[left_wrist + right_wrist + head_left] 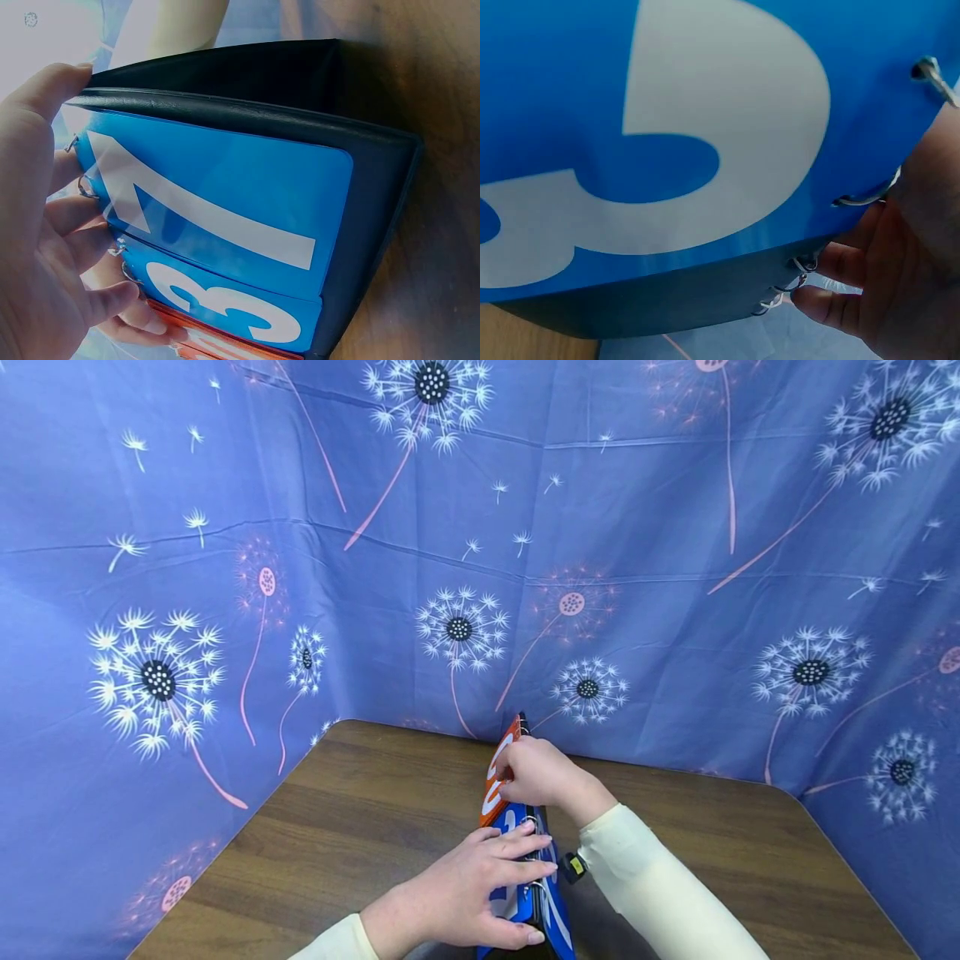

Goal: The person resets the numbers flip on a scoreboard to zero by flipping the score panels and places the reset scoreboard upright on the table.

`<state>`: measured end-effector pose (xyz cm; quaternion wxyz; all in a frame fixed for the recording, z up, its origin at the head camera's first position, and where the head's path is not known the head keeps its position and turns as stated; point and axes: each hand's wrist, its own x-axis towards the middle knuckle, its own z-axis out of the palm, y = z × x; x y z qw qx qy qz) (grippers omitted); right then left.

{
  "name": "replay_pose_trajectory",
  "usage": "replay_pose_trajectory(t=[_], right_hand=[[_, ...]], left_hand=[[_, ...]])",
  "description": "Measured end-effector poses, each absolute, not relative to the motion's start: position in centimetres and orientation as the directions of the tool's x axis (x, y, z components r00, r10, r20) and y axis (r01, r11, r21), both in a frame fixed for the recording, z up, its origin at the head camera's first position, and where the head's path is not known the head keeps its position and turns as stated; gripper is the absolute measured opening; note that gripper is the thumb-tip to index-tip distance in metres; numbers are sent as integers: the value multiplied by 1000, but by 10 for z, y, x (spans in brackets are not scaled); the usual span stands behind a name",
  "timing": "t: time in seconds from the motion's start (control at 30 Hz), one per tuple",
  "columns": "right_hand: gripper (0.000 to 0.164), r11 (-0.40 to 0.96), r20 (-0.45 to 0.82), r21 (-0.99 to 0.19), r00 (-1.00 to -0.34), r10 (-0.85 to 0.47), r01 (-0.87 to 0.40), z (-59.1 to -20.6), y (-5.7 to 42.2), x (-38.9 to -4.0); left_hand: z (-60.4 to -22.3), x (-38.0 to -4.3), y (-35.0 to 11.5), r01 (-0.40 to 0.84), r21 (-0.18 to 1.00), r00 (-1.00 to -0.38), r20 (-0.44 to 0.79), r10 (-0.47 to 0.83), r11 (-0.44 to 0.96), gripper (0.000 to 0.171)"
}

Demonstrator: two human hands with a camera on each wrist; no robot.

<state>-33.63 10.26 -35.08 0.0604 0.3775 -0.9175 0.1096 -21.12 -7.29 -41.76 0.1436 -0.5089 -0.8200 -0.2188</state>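
A tabletop flip scoreboard [558, 906] stands tent-like at the table's near middle, with a black cover [382, 180] and metal rings [866, 199] along its ridge. Blue number cards [225, 180] with white figures hang at the near end. Orange number cards [491, 806], partly hidden, hang at the far end. My left hand [480, 881] rests across the ridge, fingers spread over the rings and thumb at the near end. Farther along, my right hand [543, 777] bends over the ridge, its curled fingers pinching at an orange card's ringed edge; the exact fingertip contact is partly hidden.
The scoreboard rests on a brown wooden table [360, 785] with rounded far corners. Blue cloth [375, 635] printed with dandelions hangs behind and at both sides. A small black device [573, 867] with a yellow label sits by my right sleeve.
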Motion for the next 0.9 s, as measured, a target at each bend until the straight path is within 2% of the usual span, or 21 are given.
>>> replay_pose_trajectory(t=[0.17,0.3,0.47,0.67,0.77,0.9], right_hand=[[16,658,150,-285,-711,-687,-697,-353,106,-335],[21,563,238,-446,-698,-675,-696,-356,120,-336],[34,443,363,-614,-732,-577,-654,-360,148,-330],[39,424,365,-666,-764,-533,-614,-381,180,-321],[38,426,333,-687,-776,-536,-589,-397,192,-318],[40,427,294,-715,-792,-536,-554,-421,204,-316]], left_hand=[[-418,-212,-74,895,247,-445,441,779,371,64],[-417,-211,-74,897,235,-442,444,780,375,64],[-416,-210,-74,901,212,-433,456,778,377,62],[-417,-206,-72,924,62,-349,544,763,378,55],[-416,-205,-70,922,37,-337,565,753,385,51],[-416,-206,-69,916,38,-350,563,748,400,50]])
